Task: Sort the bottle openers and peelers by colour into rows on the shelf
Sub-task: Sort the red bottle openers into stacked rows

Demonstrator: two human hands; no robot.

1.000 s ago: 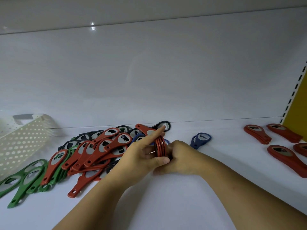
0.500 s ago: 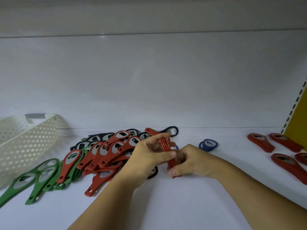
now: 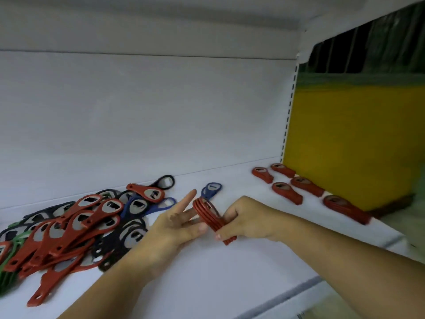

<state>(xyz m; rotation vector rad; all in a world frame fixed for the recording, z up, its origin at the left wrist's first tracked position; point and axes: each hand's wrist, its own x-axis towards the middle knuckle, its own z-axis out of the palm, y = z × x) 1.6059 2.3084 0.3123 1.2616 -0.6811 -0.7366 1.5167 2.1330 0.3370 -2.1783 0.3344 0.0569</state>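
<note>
The left hand (image 3: 174,226) has loosened its clasp. Its fingers are now spread straight and only touch the stack of red bottle openers (image 3: 212,218), which the right hand (image 3: 246,223) grips by the handles. The stack is held on edge over the middle of the shelf (image 3: 207,284), with its long axis running back-left to front-right. The laid red rows (image 3: 287,193) are well apart at the shelf's right end, nearer the right hand. The mixed pile (image 3: 80,226) lies to the left. No container is in view.

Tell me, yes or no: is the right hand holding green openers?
No: the right hand grips a stack of red openers; the green openers lie at the far left of the shelf.
</note>
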